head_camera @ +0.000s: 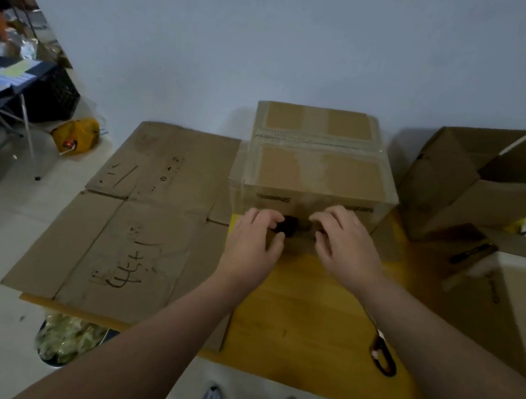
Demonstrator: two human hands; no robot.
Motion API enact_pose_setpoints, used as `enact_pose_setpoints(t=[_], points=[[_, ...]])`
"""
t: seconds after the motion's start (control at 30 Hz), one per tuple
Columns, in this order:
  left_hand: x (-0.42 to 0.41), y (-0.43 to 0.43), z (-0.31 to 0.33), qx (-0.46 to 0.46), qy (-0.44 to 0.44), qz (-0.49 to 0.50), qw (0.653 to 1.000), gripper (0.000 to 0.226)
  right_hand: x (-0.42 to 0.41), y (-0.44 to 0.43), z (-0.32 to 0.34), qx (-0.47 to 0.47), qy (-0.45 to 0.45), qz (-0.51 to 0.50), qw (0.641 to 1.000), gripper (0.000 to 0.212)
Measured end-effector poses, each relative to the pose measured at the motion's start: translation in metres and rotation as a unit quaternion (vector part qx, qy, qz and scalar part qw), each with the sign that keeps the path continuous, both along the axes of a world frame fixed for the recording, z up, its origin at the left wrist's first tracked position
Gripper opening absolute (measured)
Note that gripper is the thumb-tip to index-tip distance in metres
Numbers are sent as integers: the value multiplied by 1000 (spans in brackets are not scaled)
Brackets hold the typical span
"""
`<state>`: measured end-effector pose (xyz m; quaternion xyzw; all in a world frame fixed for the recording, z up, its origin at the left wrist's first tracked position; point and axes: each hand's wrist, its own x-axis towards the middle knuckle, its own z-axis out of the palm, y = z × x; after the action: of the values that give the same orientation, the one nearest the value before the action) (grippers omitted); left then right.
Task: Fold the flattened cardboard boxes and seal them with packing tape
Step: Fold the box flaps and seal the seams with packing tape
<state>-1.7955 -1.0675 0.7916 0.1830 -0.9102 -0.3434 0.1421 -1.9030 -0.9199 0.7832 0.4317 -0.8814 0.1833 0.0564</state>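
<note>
Yellow tabletop [308,304] — taped cardboard box [318,173] (matte), small dark object [286,226]

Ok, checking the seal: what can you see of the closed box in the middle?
The closed box is brown cardboard, upright on the yellow table. Its top flaps are shut, with clear tape along the centre seam, across it and down the near face. Dark print there looks upside down. The left hand grips a small dark object before it, the right hand alongside.
</note>
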Motion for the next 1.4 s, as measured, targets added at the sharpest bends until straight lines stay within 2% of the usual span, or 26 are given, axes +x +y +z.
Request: enact_pose_setpoints(t=[0.07, 0.13, 0.2, 0.3, 0.37, 0.43, 0.53, 0.7, 0.77, 0.83, 0.97, 1.03, 1.07, 1.1, 1.13, 1.2, 1.23, 1.33, 1.4], points=[[-8, 21, -8, 22, -34, -29, 999, 26, -3, 42, -22, 113, -157, -88, 977, 26], [-14, 43, -23, 22, -72, -52, 996, 26, -4, 83, -45, 233, -272, -148, 922, 29], [-17, 63, -42, 24, -110, -66, 991, 28, 1, 116, -65, 293, -311, -172, 887, 29], [-17, 86, -68, 31, -147, -78, 986, 28, 12, 147, -93, 312, -332, -232, 860, 22], [-16, 97, -79, 42, -164, -75, 983, 28, 18, 157, -110, 311, -345, -261, 846, 35], [-14, 106, -85, 49, -170, -66, 982, 28, 21, 161, -124, 316, -339, -270, 844, 48], [-10, 110, -88, 58, -175, -55, 981, 27, 17, 161, -130, 311, -326, -259, 854, 51], [2, 94, -79, 62, -155, -5, 986, 24, -6, 135, -97, 212, -412, -113, 879, 64], [5, 83, -66, 56, -113, 33, 991, 23, -15, 111, -75, 168, -459, -62, 870, 64], [7, 70, -49, 44, -57, 70, 995, 19, -21, 87, -54, 121, -493, -22, 861, 53], [11, 36, -19, 87, 40, 182, 979, 13, -27, 46, -14, 92, -505, 33, 857, 50], [6, 12, -14, 87, 37, 257, 962, 22, -30, 30, 2, 113, -497, 45, 859, 54], [3, -2, -15, 84, -4, 289, 953, 33, -31, 22, 9, 126, -493, 48, 860, 55], [0, -16, -16, 105, -57, 307, 944, 44, -33, 16, 15, 136, -491, 49, 859, 54], [-3, -27, -18, 165, -97, 300, 934, 53, -34, 9, 20, 141, -491, 51, 858, 53], [-8, -44, -24, 317, -113, 244, 909, 55, -36, -3, 27, 145, -490, 52, 858, 53], [-10, -49, -26, 361, -108, 215, 901, 49, -36, -8, 30, 150, -489, 51, 858, 53], [-10, -60, -31, 401, -69, 184, 895, 18, -37, -19, 33, 168, -491, 45, 854, 49], [-6, -64, -29, 432, -33, 183, 883, 6, -36, -25, 34, 173, -499, 40, 848, 45]])
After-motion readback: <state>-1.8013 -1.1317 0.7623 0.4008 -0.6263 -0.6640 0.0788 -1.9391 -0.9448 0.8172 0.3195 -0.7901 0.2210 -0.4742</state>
